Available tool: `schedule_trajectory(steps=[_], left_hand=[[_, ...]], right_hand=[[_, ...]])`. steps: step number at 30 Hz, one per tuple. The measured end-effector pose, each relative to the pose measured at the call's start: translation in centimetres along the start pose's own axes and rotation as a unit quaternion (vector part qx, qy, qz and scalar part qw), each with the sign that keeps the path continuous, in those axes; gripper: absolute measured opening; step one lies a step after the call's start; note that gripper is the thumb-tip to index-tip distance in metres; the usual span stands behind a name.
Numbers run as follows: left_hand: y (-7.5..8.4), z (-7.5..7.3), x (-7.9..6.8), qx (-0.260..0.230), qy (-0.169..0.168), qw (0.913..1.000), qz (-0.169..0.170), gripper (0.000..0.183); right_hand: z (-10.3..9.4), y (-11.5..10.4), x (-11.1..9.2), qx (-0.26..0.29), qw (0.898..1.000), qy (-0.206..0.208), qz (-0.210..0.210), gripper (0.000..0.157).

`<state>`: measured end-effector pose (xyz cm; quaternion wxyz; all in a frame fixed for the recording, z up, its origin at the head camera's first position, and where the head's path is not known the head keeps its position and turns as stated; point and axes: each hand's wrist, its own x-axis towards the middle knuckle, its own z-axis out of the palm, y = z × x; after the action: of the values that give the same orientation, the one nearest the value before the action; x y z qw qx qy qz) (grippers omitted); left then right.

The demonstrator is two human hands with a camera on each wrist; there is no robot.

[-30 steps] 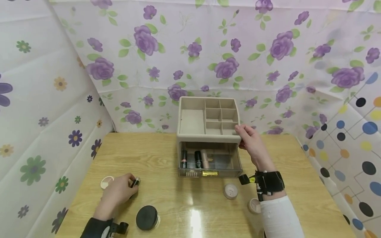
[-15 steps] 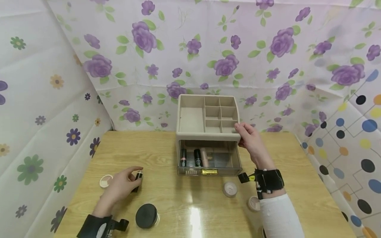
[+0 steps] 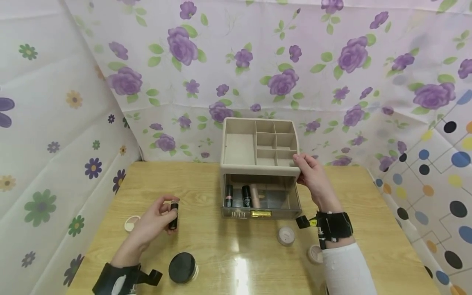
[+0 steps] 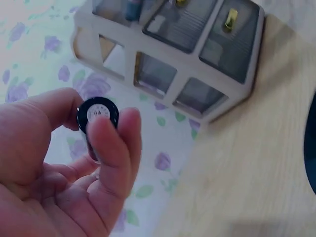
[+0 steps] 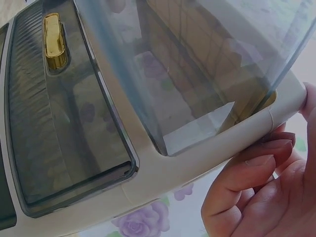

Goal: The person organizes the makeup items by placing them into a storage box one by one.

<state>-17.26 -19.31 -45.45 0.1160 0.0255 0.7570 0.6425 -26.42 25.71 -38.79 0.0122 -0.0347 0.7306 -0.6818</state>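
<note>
My left hand (image 3: 151, 225) pinches a black lipstick tube (image 3: 173, 219) with a clear top, held nearly upright over the left of the table. In the left wrist view the round labelled end of the lipstick (image 4: 96, 106) shows between thumb and fingers. At the right front corner of a beige cosmetics organizer (image 3: 259, 169), my right hand (image 3: 314, 180) grips the top rim, thumb above and fingers below. Its upper clear drawer (image 3: 239, 214) is pulled out, with a pink-banded black tube (image 3: 229, 196), a black tube (image 3: 246, 197) and a beige tube (image 3: 255, 196) inside.
A black-lidded jar (image 3: 182, 267) stands at the front left. Behind my left forearm lies a small pale round compact (image 3: 131, 223). Two small round pots, one pale-topped (image 3: 285, 236) and one pinkish (image 3: 314, 254), sit before the organizer and beside my right forearm. Floral cloth (image 3: 184, 98) hangs behind.
My left hand has brought the lipstick up and slightly away from me, turning it from slanted to nearly upright. My right hand keeps its grip on the organizer, and the drawer remains out.
</note>
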Motion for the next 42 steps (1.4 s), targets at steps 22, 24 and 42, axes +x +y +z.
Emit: schedule_trajectory(steps=[22, 24, 42], left_hand=[[12.0, 6.4, -0.3, 0.0, -0.065, 0.9855, 0.157, 0.038], [13.0, 7.7, 0.3, 0.022, -0.076, 0.983, 0.166, 0.038], [15.3, 16.2, 4.8, 0.261, -0.098, 0.9275, 0.249, 0.043]], right_hand=[[0.6, 0.6, -0.1, 0.008, 1.0, 0.003, 0.002, 0.037], [0.5, 0.5, 0.0, 0.018, 1.0, 0.002, -0.003, 0.035], [0.2, 0.3, 0.0, 0.024, 1.0, 0.0, 0.001, 0.038]])
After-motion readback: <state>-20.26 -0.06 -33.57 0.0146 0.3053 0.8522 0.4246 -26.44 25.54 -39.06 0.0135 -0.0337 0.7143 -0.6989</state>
